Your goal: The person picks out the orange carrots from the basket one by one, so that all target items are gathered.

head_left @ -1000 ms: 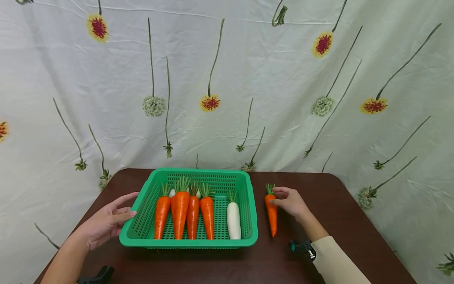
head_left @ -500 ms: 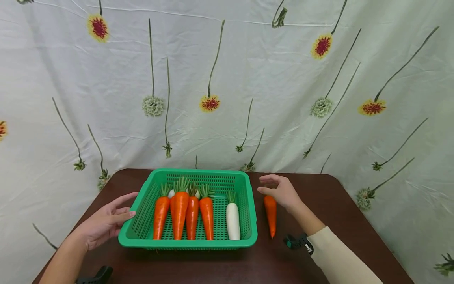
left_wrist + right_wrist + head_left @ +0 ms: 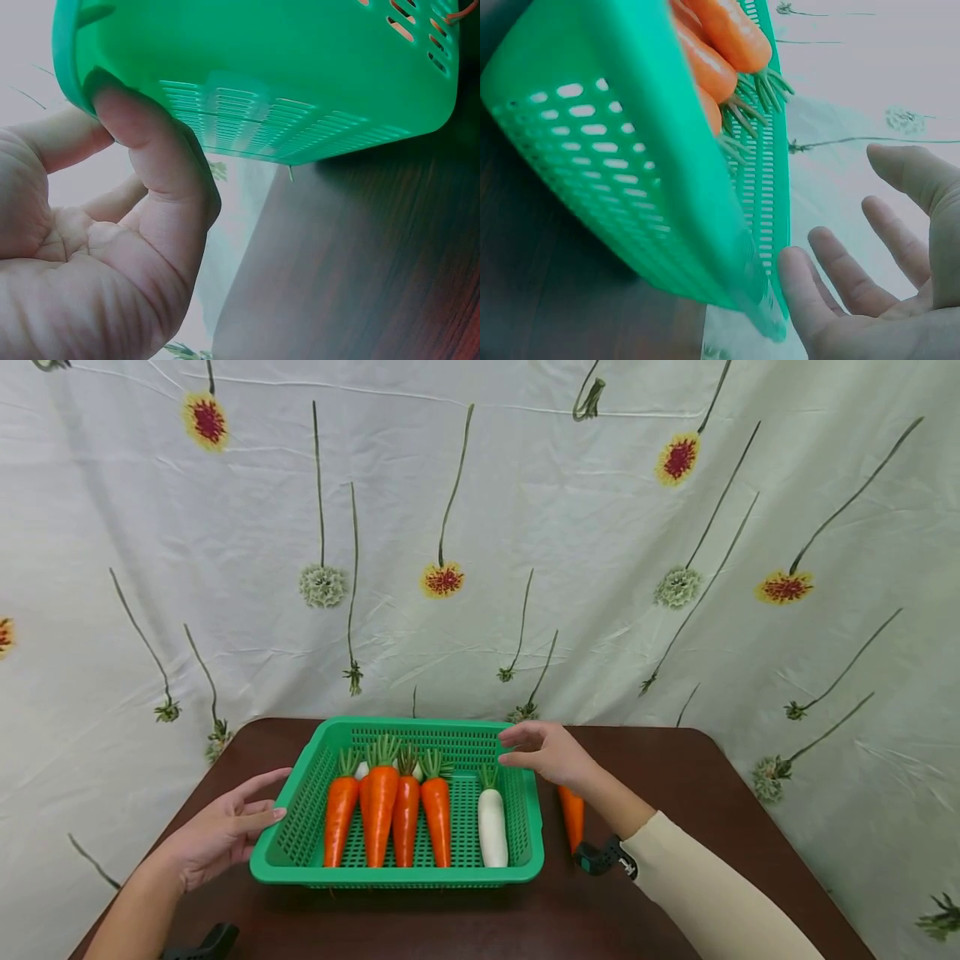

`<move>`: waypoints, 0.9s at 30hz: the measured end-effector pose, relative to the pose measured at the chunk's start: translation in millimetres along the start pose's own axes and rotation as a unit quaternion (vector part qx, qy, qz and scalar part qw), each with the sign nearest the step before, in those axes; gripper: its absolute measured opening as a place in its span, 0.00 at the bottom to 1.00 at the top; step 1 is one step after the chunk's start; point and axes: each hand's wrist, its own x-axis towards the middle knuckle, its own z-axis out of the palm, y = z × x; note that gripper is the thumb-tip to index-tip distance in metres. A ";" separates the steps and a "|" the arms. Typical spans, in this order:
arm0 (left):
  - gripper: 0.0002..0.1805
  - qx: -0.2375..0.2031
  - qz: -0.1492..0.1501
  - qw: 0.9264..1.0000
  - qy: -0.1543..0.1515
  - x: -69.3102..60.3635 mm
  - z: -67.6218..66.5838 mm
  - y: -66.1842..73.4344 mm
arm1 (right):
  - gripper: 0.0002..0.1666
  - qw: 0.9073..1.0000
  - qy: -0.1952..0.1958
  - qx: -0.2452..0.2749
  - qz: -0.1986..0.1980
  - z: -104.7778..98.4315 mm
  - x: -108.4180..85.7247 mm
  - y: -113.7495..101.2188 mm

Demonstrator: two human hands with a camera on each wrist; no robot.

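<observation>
My left hand (image 3: 217, 831) is at the left wall of a green plastic basket (image 3: 397, 877). Its thumb and fingertips touch the rim from outside, as the left wrist view (image 3: 150, 172) also shows. Inside the basket, several orange carrots (image 3: 382, 814) with green tops lie side by side, and a white radish (image 3: 492, 828) lies apart at the right. Above the basket's back right corner my right hand (image 3: 551, 753) hovers, fingers loosely bent, holding nothing. A loose carrot (image 3: 572, 814) lies on the table right of the basket, its upper part hidden by the right hand and forearm.
White bits show behind the carrot tops, too covered to identify. The dark brown table (image 3: 675, 777) extends to the right of the basket. A white cloth (image 3: 480, 527) with printed flowers hangs behind its back edge.
My right hand has let go of the loose carrot, risen and moved left over the basket's right rim. That carrot stays on the table. The left hand has stayed at the basket.
</observation>
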 end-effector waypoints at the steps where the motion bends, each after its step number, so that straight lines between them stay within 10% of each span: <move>1: 0.33 0.000 0.000 1.000 0.000 0.1 0.3 0.2 | 0.26 1.000 -0.010 -0.005 0.003 1.9 2.0 -1.9; 27: 0.32 -0.001 -0.004 1.000 -0.004 -0.5 1.4 2.2 | 0.29 0.981 -0.168 0.024 0.095 55.7 52.4 -34.2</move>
